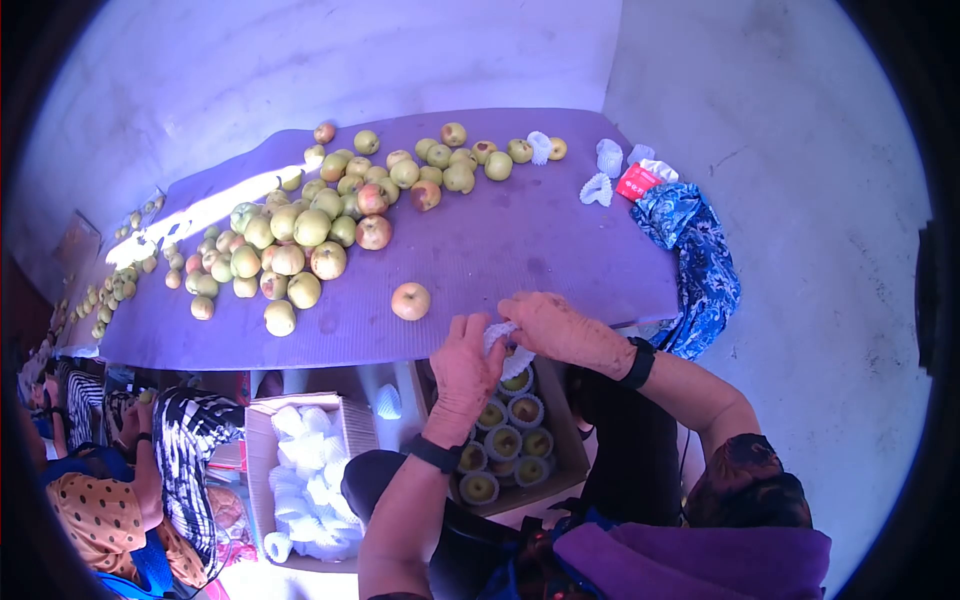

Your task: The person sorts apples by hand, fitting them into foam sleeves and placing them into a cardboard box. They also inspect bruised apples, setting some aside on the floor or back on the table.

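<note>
Two open containers stand on the floor below the near edge of the worktop (500,240). The left cardboard box (257,455) is filled with loose white foam sleeves (305,480), piled without order. The right cardboard box (566,440) holds netted apples (503,442), each seated in its own white sleeve and set close together in rows; its far end is hidden by the hands.

Left hand (465,370) and right hand (560,330) meet at the worktop edge, directly above the right cardboard box. Both are closed on a single foam net (500,335), the left with fingers curled against it, the right gripping from the other side. Whether fruit lies inside the foam net cannot be told. Each wrist carries a black band.

A striped sleeve (190,430) of another person shows at far left, beside the left cardboard box. One stray sleeve (388,402) lies between the two boxes. On the purple worktop a heap of apples (300,230), green-yellow with some reddish, spreads over the left half, and a second row (450,160) runs along the far edge. A single apple (410,300) sits apart, near the left hand. At the right end lie spare nets (597,188), a red packet (638,180) and a blue patterned cloth (700,260) hanging over the corner.
</note>
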A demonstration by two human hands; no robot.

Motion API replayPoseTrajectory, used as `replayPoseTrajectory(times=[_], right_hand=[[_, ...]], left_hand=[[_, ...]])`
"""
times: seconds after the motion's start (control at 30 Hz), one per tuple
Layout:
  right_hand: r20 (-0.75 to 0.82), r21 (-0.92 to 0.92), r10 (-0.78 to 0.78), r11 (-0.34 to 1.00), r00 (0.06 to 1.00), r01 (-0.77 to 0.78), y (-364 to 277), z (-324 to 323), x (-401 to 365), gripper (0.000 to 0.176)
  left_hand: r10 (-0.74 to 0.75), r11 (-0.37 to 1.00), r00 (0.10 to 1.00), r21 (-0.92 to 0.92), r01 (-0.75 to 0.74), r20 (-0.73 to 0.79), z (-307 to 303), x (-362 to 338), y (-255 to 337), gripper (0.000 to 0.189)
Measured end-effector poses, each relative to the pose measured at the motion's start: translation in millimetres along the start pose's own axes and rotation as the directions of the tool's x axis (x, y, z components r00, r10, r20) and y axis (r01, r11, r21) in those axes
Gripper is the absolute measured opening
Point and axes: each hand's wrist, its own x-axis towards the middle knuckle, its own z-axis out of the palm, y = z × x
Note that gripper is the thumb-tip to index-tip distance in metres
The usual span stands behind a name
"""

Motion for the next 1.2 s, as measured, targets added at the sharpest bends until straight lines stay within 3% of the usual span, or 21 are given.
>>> replayPoseTrajectory(times=[0.1,0.17,0.2,0.27,0.33,0.4,0.47,0.57,0.6,0.67,0.77,0.9,0.97,1.0,1.07,1.1,1.17,1.2], right_hand=[[0.022,-0.012,0.001,1.000,1.000,-0.001,6,-1,-1,0.024],[0.284,0.201,-0.074,0.979,0.956,0.016,17,-13,5,0.024],[0.285,0.202,-0.073,0.979,0.956,0.015,23,-18,10,0.024],[0.361,0.450,0.104,0.851,0.927,-0.270,38,-28,25,0.030],[0.152,0.497,0.202,0.831,0.968,-0.251,71,-22,45,0.036],[-0.215,0.396,0.264,0.904,0.940,-0.163,109,-9,70,0.042],[-0.283,0.284,0.340,0.923,0.897,-0.260,126,-20,93,0.050],[-0.393,0.177,0.254,0.964,0.884,-0.198,160,-17,132,0.059],[-0.395,0.181,0.250,0.965,0.884,-0.192,168,-17,144,0.059],[-0.309,0.139,0.344,0.939,0.887,-0.316,181,-14,171,0.077],[-0.288,0.181,0.389,0.919,0.875,-0.350,194,-7,202,0.080],[-0.442,0.199,0.351,0.936,0.826,-0.291,209,19,226,0.068],[-0.271,0.249,0.440,0.891,0.856,-0.379,212,21,230,0.065],[-0.266,0.255,0.439,0.891,0.858,-0.377,207,21,229,0.065],[-0.298,0.162,0.601,0.798,0.742,-0.581,195,18,226,0.061],[-0.297,0.165,0.599,0.799,0.744,-0.578,197,21,228,0.061],[-0.417,0.230,0.666,0.735,0.619,-0.637,202,26,233,0.062],[-0.414,0.234,0.667,0.736,0.619,-0.636,203,28,234,0.062]], left_hand=[[0.009,0.999,0.999,-0.046,-0.007,0.046,6,-4,-3,0.021],[-0.001,1.000,0.998,-0.011,0.002,0.070,7,-6,-4,0.018],[-0.013,1.000,0.996,0.027,0.010,0.092,7,-7,-5,0.016],[-0.024,0.999,0.994,0.043,0.020,0.105,4,-7,-5,0.017],[-0.035,0.998,0.992,0.061,0.028,0.119,1,-7,-5,0.017],[-0.045,0.999,0.994,-0.003,0.046,0.100,0,-5,-5,0.017],[-0.039,0.999,0.995,-0.018,0.041,0.094,-4,-4,-3,0.017],[-0.034,0.998,0.995,-0.047,0.038,0.089,-10,-2,0,0.015],[-0.032,0.997,0.996,-0.062,0.037,0.088,-11,0,0,0.014],[-0.045,0.994,0.997,-0.101,0.051,0.065,-10,1,0,0.014],[-0.051,0.989,0.998,-0.137,0.057,0.042,-10,3,1,0.013],[-0.034,0.989,0.998,-0.140,0.041,0.047,-6,4,0,0.014],[-0.021,0.989,0.997,-0.141,0.032,0.078,-5,3,-1,0.016],[-0.027,0.990,0.996,-0.135,0.037,0.080,-5,4,-1,0.016],[-0.009,0.993,0.994,-0.114,0.021,0.106,-6,4,0,0.017],[-0.011,0.994,0.994,-0.111,0.022,0.105,-6,5,1,0.017],[-0.003,0.993,0.994,-0.118,0.016,0.107,-7,4,2,0.018],[-0.005,0.993,0.994,-0.113,0.017,0.108,-7,4,2,0.018]])
